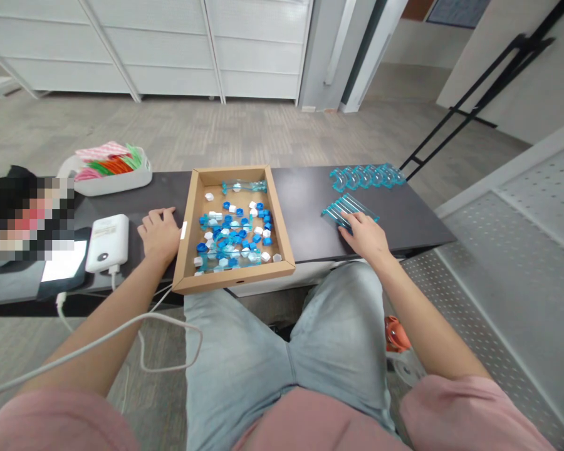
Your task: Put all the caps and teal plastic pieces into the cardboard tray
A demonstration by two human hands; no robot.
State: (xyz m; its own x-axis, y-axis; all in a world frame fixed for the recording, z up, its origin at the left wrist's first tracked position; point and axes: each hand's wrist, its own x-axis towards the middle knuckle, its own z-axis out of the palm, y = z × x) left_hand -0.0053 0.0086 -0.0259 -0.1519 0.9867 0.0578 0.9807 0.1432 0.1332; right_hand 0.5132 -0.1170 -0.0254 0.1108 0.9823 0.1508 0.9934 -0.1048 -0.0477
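My left hand (160, 235) rests on the dark tabletop with its fingers spread, just left of a shallow cardboard box (282, 241). Nothing shows in that hand. Inside the box lie many small blue and white hexagonal blocks (235, 235) and several clear blue plastic pieces, one of them a long piece (244, 186) at the back. On the right, the fingers of my right hand (367, 237) lie over the near edge of a clear teal slatted plastic piece (342, 207), which is flat on the table. Behind it stands a row of wavy clear teal plastic parts (367, 177).
A white basket (115, 185) with colourful bundles stands at the back left. A white power bank (108, 241) and a phone (66, 269) lie at left, with a white cable (122, 322) looping over my left forearm. A perforated panel (498, 313) borders the right.
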